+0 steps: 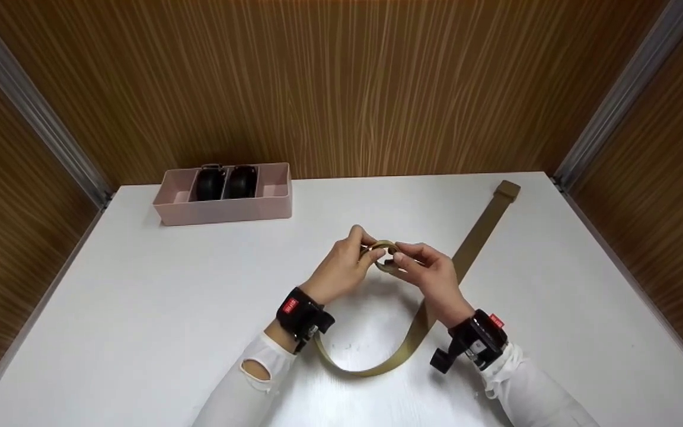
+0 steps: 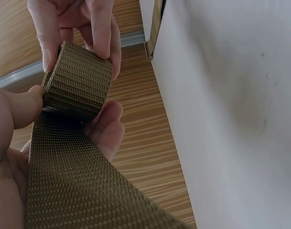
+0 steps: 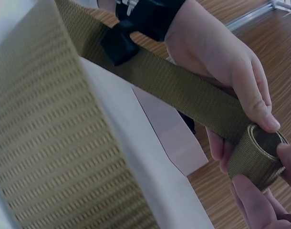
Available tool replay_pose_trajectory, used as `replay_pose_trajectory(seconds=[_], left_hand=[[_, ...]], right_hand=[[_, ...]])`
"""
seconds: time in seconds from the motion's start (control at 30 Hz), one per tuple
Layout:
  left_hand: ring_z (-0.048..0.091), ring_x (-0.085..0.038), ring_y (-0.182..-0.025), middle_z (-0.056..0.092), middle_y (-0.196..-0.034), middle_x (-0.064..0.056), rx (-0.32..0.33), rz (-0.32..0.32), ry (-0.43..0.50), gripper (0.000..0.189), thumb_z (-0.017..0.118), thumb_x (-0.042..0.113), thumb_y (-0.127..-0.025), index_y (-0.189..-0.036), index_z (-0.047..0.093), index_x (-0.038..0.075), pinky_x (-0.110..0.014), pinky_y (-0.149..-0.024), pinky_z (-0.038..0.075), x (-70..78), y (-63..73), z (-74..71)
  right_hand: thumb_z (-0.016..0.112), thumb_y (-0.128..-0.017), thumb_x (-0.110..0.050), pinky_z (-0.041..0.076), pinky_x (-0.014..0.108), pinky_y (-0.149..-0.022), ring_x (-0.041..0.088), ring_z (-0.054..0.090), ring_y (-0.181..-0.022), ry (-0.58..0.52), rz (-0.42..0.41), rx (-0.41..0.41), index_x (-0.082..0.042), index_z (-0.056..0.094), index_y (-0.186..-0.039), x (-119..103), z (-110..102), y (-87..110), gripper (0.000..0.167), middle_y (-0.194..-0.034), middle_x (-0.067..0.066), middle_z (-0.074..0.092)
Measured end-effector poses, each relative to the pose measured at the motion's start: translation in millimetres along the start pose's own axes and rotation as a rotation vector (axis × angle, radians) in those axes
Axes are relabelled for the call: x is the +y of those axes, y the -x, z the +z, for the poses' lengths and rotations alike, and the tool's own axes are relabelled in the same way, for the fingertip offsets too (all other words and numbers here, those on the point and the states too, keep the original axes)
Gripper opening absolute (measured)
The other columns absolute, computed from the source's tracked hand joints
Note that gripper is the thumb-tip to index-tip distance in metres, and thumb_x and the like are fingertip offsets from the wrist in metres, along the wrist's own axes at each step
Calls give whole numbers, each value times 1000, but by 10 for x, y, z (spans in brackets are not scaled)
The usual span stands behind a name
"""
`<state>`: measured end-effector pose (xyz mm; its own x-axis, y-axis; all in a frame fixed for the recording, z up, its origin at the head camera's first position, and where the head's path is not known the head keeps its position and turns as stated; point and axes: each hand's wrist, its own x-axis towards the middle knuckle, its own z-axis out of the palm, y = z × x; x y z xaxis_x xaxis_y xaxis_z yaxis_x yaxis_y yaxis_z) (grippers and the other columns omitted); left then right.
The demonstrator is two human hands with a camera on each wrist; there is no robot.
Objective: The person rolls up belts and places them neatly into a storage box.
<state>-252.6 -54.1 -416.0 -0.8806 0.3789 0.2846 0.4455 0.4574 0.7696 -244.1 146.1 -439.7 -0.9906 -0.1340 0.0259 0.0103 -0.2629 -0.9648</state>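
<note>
An olive-brown webbing belt (image 1: 398,356) is held up between both hands, one end wound into a small hollow roll (image 2: 81,78). My left hand (image 1: 341,267) pinches the strap at the roll, thumb on one edge and fingers on the other. My right hand (image 1: 433,276) grips the roll's opposite side between thumb and fingers, as the right wrist view also shows. From the roll the strap hangs in a loop toward the person, then runs under the right arm to the far right. A square buckle-like end piece (image 1: 508,190) lies there on the table.
A pink divided box (image 1: 226,212) stands at the back left of the white table (image 1: 140,308). Two dark round coils (image 1: 210,184), apparently rolled belts, sit in its middle compartments. Wood-grain panels (image 1: 341,89) enclose the back and both sides.
</note>
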Motion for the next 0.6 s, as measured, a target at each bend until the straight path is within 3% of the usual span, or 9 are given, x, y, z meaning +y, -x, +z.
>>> replay_pose_trajectory(seconds=[0.17,0.43,0.6], left_hand=[[62,-15,-88,73,-109,-12,2,27,-16,21,60,22,-106,-111,54,3,-29,-75,48,-8,4,-34],[57,-11,-85,75,-108,-10,-82,86,-30,18,62,19,-104,-107,58,2,-25,-72,43,-12,3,-76],[55,-10,-84,75,-110,-8,-109,79,-22,17,63,19,-104,-106,58,3,-24,-71,42,-9,1,-81]], right_hand=[[65,-97,9,60,43,-89,30,75,-99,8,11,6,13,64,-122,-9,29,3,25,-116,20,69],[74,-97,-7,61,38,-87,30,73,-105,292,-19,-177,5,68,-121,-106,-107,-29,27,-124,17,69],[75,-96,-7,61,38,-87,27,74,-102,306,-14,-196,5,69,-118,-112,-131,-36,26,-121,17,71]])
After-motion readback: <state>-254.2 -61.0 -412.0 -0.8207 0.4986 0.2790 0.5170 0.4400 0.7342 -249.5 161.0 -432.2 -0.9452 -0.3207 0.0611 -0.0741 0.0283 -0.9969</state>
